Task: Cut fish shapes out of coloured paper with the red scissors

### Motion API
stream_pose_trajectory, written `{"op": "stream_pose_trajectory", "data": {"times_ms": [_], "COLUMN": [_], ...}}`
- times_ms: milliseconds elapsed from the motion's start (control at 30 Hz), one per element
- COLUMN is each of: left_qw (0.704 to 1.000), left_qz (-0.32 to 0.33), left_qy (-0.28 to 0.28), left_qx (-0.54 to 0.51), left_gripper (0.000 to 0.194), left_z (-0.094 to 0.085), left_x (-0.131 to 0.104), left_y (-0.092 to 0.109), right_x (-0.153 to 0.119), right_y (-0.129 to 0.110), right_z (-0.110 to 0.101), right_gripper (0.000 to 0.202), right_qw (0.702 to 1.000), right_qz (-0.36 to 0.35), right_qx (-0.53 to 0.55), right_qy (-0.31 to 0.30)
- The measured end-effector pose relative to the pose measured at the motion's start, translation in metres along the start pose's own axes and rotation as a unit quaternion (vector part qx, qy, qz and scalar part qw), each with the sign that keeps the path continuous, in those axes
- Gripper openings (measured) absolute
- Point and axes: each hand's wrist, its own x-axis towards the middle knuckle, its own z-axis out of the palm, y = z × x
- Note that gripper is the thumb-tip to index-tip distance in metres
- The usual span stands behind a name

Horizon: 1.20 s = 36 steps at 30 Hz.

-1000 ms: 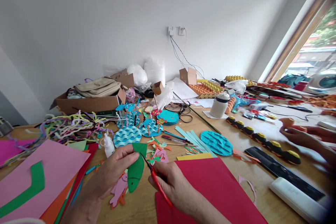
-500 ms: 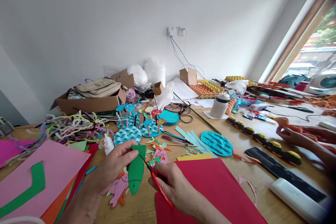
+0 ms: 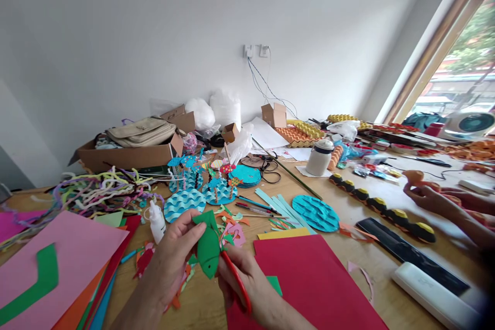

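One green paper fish is pinched by the left hand above the table; red-handled scissors are gripped by the right hand beside it. Red paper is partly covered by a green scrap.

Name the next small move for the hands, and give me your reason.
I'd probably turn the green paper fish slightly in the left hand, bringing its broad upper end toward the red-handled scissors. That end looks square-cornered beside the left thumb, while the right hand holds the scissors close along the fish's side.
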Motion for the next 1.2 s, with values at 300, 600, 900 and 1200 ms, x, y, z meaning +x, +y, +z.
{"op": "stream_pose_trajectory", "data": {"times_ms": [300,600,900,1200], "left_qw": [0.999,0.992,0.977,0.973], "left_qz": [0.011,0.021,0.054,0.051], "left_qy": [-0.013,-0.026,-0.035,-0.046], "left_qx": [0.042,0.123,0.203,0.222], "left_gripper": [0.016,0.019,0.02,0.02], "left_z": [0.006,-0.001,-0.002,-0.005], "left_x": [-0.005,-0.004,-0.004,-0.004], "left_y": [-0.004,-0.004,-0.005,-0.007], "right_x": [0.0,-0.001,-0.002,-0.001], "right_y": [0.005,0.009,0.012,0.013], "right_z": [0.003,0.003,0.004,0.004], "right_gripper": [0.049,0.052,0.047,0.049], "right_qw": [0.998,0.995,0.996,0.997], "right_qz": [-0.017,-0.012,-0.022,-0.02], "right_qx": [0.057,0.091,0.083,0.074], "right_qy": [-0.002,-0.035,-0.037,-0.017]}}
